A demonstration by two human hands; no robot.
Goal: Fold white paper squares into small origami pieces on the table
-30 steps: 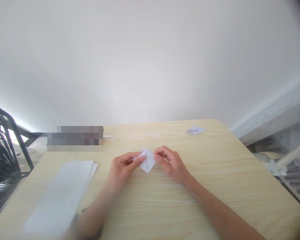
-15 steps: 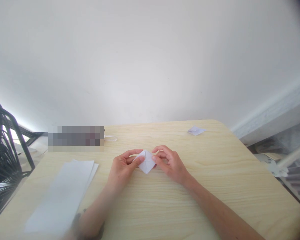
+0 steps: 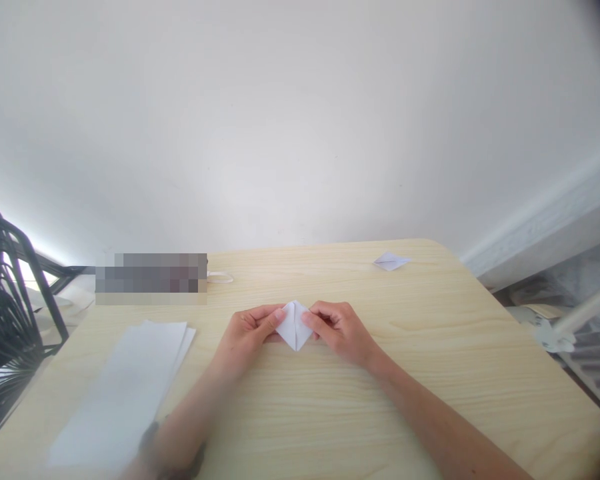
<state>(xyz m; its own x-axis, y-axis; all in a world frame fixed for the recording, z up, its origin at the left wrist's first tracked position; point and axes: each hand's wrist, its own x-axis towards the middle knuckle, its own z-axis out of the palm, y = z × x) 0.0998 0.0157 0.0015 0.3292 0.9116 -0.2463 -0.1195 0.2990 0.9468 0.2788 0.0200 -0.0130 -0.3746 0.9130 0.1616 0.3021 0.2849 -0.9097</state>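
A small piece of white folded paper (image 3: 295, 331), diamond-shaped with a crease down its middle, is held between my two hands just above the table. My left hand (image 3: 250, 333) pinches its left corner, thumb on the front and fingers behind. On the right corner, my right hand (image 3: 341, 330) grips with the thumb on top and the fingers curled underneath. The back of the paper and the fingertips behind it are hidden. Another folded white paper piece (image 3: 391, 261) lies near the table's far right edge.
Several white sheets (image 3: 123, 387) lie stacked on the left of the pale wooden table (image 3: 290, 420). A blurred-out item (image 3: 151, 277) with a white loop sits at the back left. A black chair (image 3: 15, 313) stands beyond the left edge, and a white wall rises behind.
My right fingers have curled in and closed on the paper's right corner. My left thumb has shifted toward the left edge, and the folded paper has moved slightly right.
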